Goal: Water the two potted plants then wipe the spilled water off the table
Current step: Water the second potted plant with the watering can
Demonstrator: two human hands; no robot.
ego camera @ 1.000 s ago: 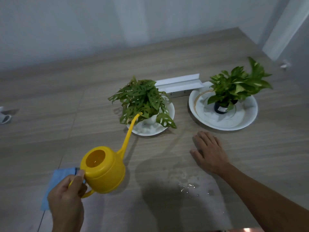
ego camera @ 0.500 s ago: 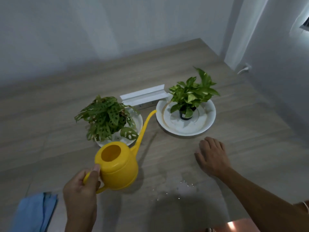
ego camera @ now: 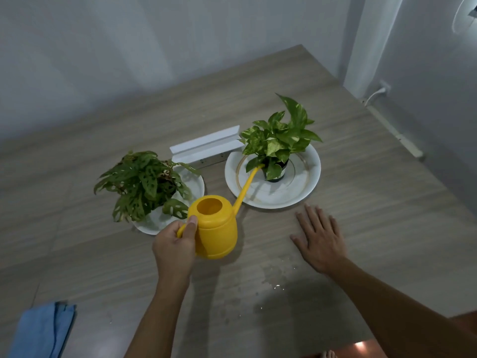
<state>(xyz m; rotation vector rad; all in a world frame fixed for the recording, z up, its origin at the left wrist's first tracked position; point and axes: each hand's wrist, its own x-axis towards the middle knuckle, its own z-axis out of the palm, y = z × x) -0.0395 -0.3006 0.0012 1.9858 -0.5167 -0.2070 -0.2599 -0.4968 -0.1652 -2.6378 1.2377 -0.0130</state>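
Left hand [ego camera: 173,248] clamped on yellow watering can [ego camera: 215,229], spout at the right-hand plant [ego camera: 277,140]; right hand [ego camera: 318,237] laid flat, fingers apart, beside it; spilled water [ego camera: 277,286] unwiped, blue cloth [ego camera: 42,329] untouched.

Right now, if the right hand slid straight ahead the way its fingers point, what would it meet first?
Probably the near rim of the large white plate under the right potted plant. The right hand lies flat on the table, fingers pointing roughly at that rim.

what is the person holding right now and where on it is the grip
The left hand holds the yellow watering can with its grip on the handle at the back. The right hand holds nothing; it lies flat on the table.
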